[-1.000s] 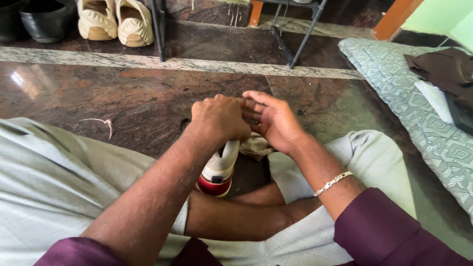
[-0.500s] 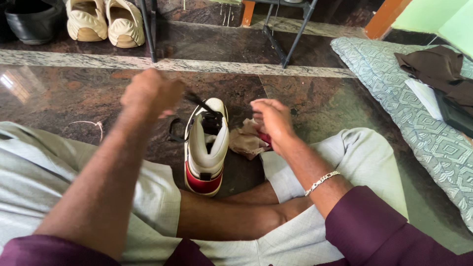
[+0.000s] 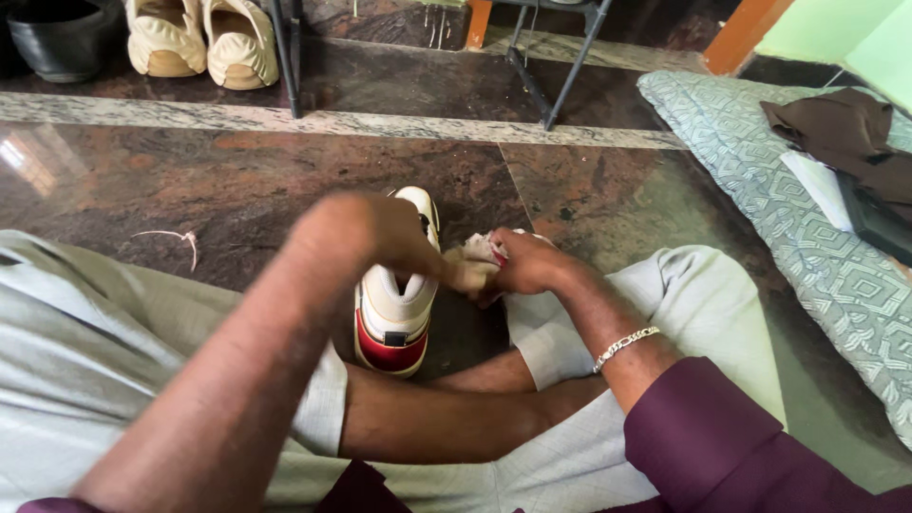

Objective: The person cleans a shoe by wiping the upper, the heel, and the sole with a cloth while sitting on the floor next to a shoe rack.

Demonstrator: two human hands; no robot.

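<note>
White high-top shoe with red heel (image 3: 397, 309) upright on the brown stone floor (image 3: 218, 185) between the person's crossed legs, left hand (image 3: 380, 233) blurred, grip unclear, right hand (image 3: 524, 264) grasping a beige cloth (image 3: 475, 255) just right of the shoe, 2 cream clogs (image 3: 199, 38) far left, patterned mattress (image 3: 760, 142) far right

The left hand (image 3: 380, 237) is motion-blurred; its fingers cannot be counted. It covers the laces and tongue of the white high-top shoe (image 3: 394, 304). Where both hands meet, the right hand (image 3: 527, 264) hides most of a crumpled beige cloth (image 3: 475, 252); a small red item there is possibly a tin. The black pot (image 3: 57, 33) is cropped by the frame edge
</note>
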